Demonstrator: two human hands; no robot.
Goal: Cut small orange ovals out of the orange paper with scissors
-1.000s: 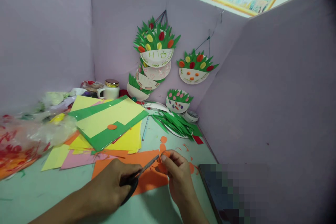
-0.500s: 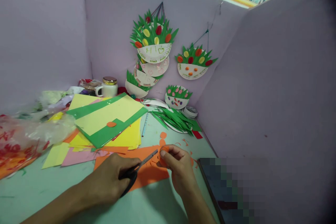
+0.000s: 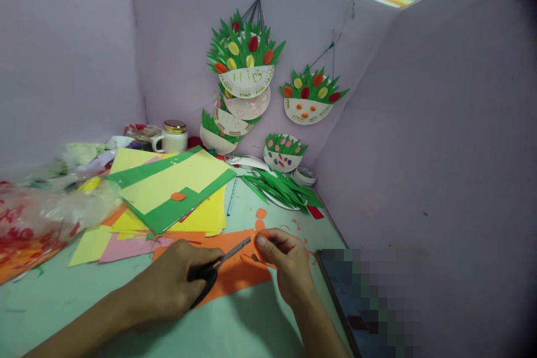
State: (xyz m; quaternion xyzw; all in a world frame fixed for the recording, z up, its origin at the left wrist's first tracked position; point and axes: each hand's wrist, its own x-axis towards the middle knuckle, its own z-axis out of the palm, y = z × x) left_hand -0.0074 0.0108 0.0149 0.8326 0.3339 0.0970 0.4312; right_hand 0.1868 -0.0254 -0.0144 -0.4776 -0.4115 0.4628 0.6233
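Note:
My left hand (image 3: pixel 176 282) is wrapped round the black handles of a pair of scissors (image 3: pixel 220 268), whose blades point right towards a small orange paper piece (image 3: pixel 260 250). My right hand (image 3: pixel 287 265) pinches that piece between thumb and fingers, just above an orange paper sheet (image 3: pixel 235 274) lying on the pale green table (image 3: pixel 62 302). A few small orange cut-outs (image 3: pixel 260 213) lie on the table just beyond my fingers.
A stack of yellow, green and pink paper sheets (image 3: pixel 176 193) lies to the left, beside a clear plastic bag (image 3: pixel 46 212). Green paper leaves (image 3: pixel 281 190), a white mug (image 3: pixel 172 140) and paper-plate flower baskets (image 3: pixel 247 67) stand by the purple walls. A dark blurred object (image 3: pixel 369 302) sits at right.
The view has tilted slightly, and my right hand has turned the small orange piece at the scissor tips. Both hands stay in nearly the same place.

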